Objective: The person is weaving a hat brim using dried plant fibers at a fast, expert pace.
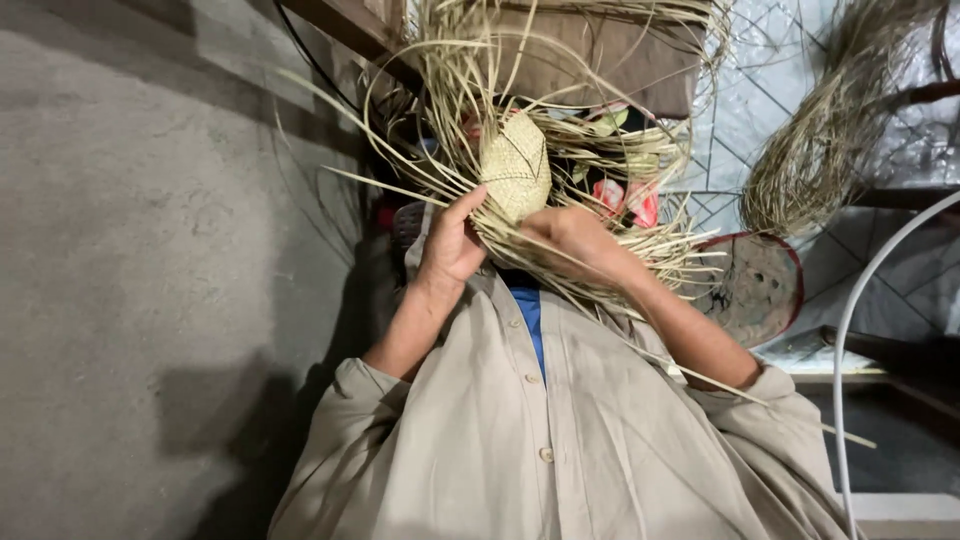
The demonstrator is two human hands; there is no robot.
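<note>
One small pale woven straw piece (516, 165) is held between two hands.
It is pinched by the left hand (452, 240) and gripped by the right hand (572, 238); one loose tan straw bundle (815, 150) is seen well apart.

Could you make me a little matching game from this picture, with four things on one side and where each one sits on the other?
Things:
1. woven piece
2. round stool
3. hanging straw bundle
4. white tube

Places:
A. curving down the right edge of the view
B. in the upper right, dangling by the tiled wall
C. between the left hand and the right hand, loose strips spreading from it
D. low on the right, past the right forearm, with a red rim

Pairs: 1-C, 2-D, 3-B, 4-A
</note>
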